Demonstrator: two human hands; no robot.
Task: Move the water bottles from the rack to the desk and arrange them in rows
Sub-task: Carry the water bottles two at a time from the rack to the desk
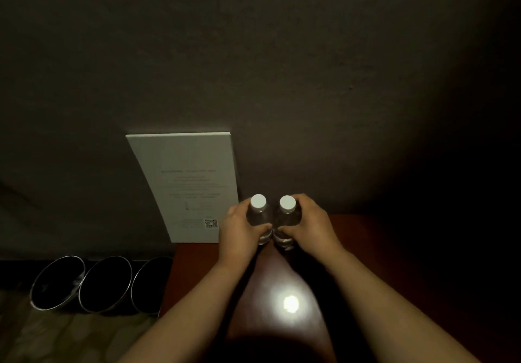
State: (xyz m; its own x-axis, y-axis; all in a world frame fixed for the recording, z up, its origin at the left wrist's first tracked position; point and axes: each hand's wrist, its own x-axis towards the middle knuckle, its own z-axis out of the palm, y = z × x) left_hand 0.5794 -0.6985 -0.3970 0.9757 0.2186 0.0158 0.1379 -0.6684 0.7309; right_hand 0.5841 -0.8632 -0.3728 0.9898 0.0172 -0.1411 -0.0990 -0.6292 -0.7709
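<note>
Head view: two clear bottles with white caps are being held upright, side by side, at the far end of a reddish desk (282,283). The left bottle (258,214) is being gripped by the left hand (239,231), the right bottle (287,214) by the right hand (311,226), fingers curled round each. A white card (186,182) is being leaned against the wall just left.

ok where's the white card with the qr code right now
In the head view the white card stands propped against the wall at the desk's far left corner, just left of the two bottles the hands hold.
</note>
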